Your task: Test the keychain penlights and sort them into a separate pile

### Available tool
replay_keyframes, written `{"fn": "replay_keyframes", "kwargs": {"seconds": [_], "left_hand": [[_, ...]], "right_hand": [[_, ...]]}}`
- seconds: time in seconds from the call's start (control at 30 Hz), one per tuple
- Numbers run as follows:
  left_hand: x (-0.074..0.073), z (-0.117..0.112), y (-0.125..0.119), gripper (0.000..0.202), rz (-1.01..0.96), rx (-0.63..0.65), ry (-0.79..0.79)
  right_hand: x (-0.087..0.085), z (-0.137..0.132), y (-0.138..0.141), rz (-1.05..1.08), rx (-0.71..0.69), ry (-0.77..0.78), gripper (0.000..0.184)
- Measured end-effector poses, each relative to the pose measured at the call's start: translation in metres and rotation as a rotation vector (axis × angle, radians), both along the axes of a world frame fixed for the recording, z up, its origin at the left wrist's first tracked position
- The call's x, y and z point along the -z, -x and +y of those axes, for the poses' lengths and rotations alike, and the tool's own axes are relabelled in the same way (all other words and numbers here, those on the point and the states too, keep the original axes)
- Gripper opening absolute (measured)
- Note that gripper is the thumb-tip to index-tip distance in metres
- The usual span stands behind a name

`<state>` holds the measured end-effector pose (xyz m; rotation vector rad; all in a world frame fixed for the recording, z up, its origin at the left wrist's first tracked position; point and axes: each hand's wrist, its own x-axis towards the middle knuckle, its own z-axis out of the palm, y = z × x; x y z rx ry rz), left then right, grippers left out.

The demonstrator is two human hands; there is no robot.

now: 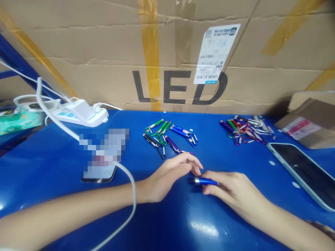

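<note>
The small blue torch (206, 181) lay low over the counter (65, 202), near its front edge and about the middle, with its metal end pointing left. The right hand (231, 191) held it, its grip pinching the barrel between thumb and fingers. The left hand (170, 177) lay just beside it, palm down, its grip loose, with the fingers stretched out and closed round nothing. Their tips were at the torch's metal end, though whether they touched it could not be told.

Behind the hands, a loose group of keyring torches (167, 137) in green, blue, purple and black lay on the counter. A tangled heap of torches (244, 130) sat well apart, to the right. A dark-screened phone (303, 172) lay face up at the right edge, near a small carton (306, 123). To the left lay a second phone (101, 176), and a white cable (132, 195) crossed the left forearm. A white power strip (81, 113) rested at the back left. A big cardboard box (104, 62) printed "LED" stood along the back, bearing a shipping label (216, 54).
</note>
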<state>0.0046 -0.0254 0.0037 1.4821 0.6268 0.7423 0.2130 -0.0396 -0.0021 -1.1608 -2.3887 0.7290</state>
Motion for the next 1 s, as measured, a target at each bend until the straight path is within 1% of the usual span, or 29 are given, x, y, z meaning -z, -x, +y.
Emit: {"fn": "replay_keyframes", "kwargs": {"seconds": [0.07, 0.2, 0.3, 0.5, 0.6, 0.73, 0.87, 1.0], "left_hand": [[0.0007, 0.0006, -0.0006, 0.028, 0.015, -0.013, -0.011], [0.0003, 0.0017, -0.0018, 0.027, 0.064, -0.034, -0.042], [-0.0012, 0.0015, -0.0021, 0.028, 0.075, -0.029, -0.045], [-0.0025, 0.0015, -0.0033, 0.028, 0.123, -0.029, -0.080], [-0.0036, 0.0015, -0.0034, 0.028, 0.138, -0.034, -0.086], [-0.0042, 0.0006, -0.0027, 0.028, 0.148, -0.030, -0.091], [-0.0001, 0.0007, -0.0034, 0.027, 0.135, -0.032, -0.086], [0.0024, 0.0012, -0.0044, 0.028, 0.121, -0.036, -0.085]], "right_hand": [[-0.0017, 0.0001, 0.0009, 0.009, 0.026, 0.010, 0.048], [-0.0028, 0.0012, 0.0001, 0.088, 0.047, 0.094, 0.041], [-0.0043, 0.0023, -0.0007, 0.129, 0.066, 0.138, 0.039], [-0.0070, 0.0016, -0.0007, 0.106, 0.075, 0.172, 0.037], [-0.0059, 0.0002, -0.0010, 0.069, 0.082, 0.168, 0.033], [-0.0034, -0.0020, -0.0008, 0.051, 0.094, 0.147, 0.035], [-0.0040, -0.0039, 0.0003, 0.093, 0.073, 0.119, 0.032], [-0.0070, -0.0045, 0.0004, 0.086, 0.104, 0.105, 0.030]]}}
